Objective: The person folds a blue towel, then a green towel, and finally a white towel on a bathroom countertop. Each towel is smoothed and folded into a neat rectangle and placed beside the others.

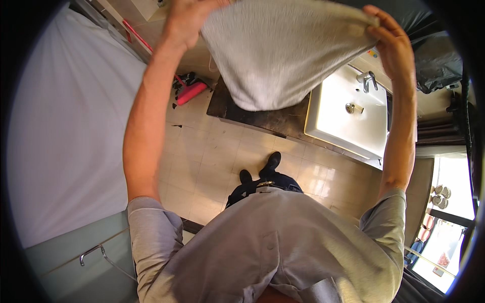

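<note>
Raised at the top of the view, a light grey cloth (280,53) hangs spread between my two hands. My left hand (189,19), partly cut off by the top edge, grips its upper left corner. Fingers of my right hand (394,38) pinch the upper right corner. The cloth's lower edge sags over a dark marble-look countertop (254,113) and hides part of it. To the right, under my right forearm, a white rectangular washbasin (316,113) is set on that counter. It carries a chrome faucet (367,80) and a metal drain fitting (352,108).
A pink broom (192,93) stands on the tiled floor (216,151) by dark debris. At left hangs a white sheet (75,125), with a metal handle (91,253) below. Black plastic (435,60) hangs at upper right. Several shoes (440,197) sit near a bright opening.
</note>
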A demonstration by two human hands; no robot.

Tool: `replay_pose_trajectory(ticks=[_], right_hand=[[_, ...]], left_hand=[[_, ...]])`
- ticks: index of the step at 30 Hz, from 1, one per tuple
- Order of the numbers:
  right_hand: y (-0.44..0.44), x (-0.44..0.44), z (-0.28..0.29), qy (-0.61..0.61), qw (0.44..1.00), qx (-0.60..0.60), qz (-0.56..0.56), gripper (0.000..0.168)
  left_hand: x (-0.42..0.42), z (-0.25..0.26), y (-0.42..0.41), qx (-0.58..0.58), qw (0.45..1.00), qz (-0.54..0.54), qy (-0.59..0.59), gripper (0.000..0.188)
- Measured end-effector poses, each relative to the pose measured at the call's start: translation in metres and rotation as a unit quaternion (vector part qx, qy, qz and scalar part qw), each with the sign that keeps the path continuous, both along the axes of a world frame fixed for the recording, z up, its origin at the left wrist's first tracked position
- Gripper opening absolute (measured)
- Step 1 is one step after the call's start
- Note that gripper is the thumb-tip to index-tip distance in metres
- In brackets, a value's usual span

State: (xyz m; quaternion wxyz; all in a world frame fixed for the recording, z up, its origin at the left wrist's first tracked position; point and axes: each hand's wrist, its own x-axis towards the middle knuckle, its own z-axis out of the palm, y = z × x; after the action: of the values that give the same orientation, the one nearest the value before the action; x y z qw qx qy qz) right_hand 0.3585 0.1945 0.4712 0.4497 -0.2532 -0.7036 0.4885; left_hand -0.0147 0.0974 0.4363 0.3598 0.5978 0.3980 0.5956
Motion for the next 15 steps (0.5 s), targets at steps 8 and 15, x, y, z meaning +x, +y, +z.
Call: replay_pose_trajectory(ticks=[8, 15], right_hand=[[-0.059, 0.035, 0.007, 0.070, 0.997, 0.015, -0.042, 0.047], [-0.105, 0.049, -0.115, -0.006, 0.954, -0.297, 0.028, 0.038]], left_hand=[[0.005, 0.044, -0.063, 0.027, 0.997, 0.054, 0.040, 0.016], [0.032, -0.102, -0.117, -0.324, 0.946, -0.015, 0.010, 0.019]])
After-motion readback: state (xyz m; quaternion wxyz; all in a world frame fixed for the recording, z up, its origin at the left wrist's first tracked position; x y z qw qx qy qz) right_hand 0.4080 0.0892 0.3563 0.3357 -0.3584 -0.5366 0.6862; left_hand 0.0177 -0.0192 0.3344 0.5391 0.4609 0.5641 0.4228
